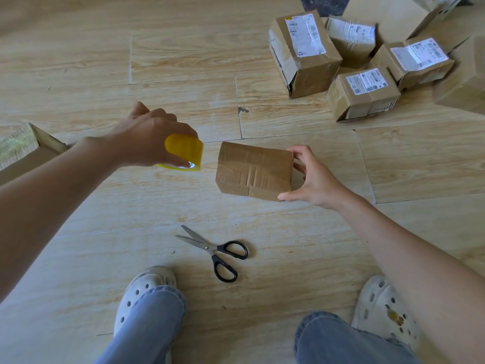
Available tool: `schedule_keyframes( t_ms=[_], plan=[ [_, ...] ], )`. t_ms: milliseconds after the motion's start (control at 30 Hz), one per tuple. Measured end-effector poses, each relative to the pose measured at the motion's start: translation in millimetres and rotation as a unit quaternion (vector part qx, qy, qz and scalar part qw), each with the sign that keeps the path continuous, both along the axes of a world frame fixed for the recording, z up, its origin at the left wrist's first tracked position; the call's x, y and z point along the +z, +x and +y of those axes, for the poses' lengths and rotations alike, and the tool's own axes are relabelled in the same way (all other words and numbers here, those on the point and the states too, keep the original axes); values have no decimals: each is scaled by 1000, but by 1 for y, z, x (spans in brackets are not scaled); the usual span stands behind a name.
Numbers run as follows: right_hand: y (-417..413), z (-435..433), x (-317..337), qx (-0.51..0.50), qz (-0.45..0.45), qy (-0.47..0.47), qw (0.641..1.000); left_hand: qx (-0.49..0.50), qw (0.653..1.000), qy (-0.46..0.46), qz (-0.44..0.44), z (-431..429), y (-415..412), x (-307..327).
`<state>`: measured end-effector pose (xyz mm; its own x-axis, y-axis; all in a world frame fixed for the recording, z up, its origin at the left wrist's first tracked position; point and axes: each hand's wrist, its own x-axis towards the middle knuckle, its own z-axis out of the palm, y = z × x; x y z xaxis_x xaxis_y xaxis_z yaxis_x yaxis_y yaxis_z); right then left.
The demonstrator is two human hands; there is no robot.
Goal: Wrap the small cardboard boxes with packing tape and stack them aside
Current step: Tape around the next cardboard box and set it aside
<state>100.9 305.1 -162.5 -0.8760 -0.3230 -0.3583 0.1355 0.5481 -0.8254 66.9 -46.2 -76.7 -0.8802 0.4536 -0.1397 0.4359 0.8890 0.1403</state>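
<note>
The small cardboard box (253,170) sits pretty much dead centre of the frame, long axis running left to right with the right end dipping a bit lower. The face on show is plain, creased brown card. Its right end is hidden behind the right hand (315,179), which grips it there with the thumb on the near corner and the fingers curled over the far one. Honestly can't tell if the box is resting on the floor (78,61) or lifted just off it. Just left of it, not touching, the left hand (147,135) is wrapped round a yellow tape roll (185,151). The fingers cover a good chunk of the roll, and its hole shows only as a sliver at the bottom edge. Below the box, black-handled scissors (212,250) lie on the floor, blades open and pointing upper left. In the upper right there's a pile of boxes (304,53) with white shipping labels and barcodes, print way too small to read, and a few of them are cut off by the top and right edges. At the left edge a flat piece of cardboard (21,151) is only partly in view. White clogs (143,287) and jeans (147,324) fill the bottom.
</note>
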Motion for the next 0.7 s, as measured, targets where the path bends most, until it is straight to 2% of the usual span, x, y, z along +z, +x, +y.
schedule_keyframes(
  t_ms=[700],
  plan=[
    [1,1,-3,-2,-18,-5,1000,51,995,-25,-77,5,-5,-60]
  ],
)
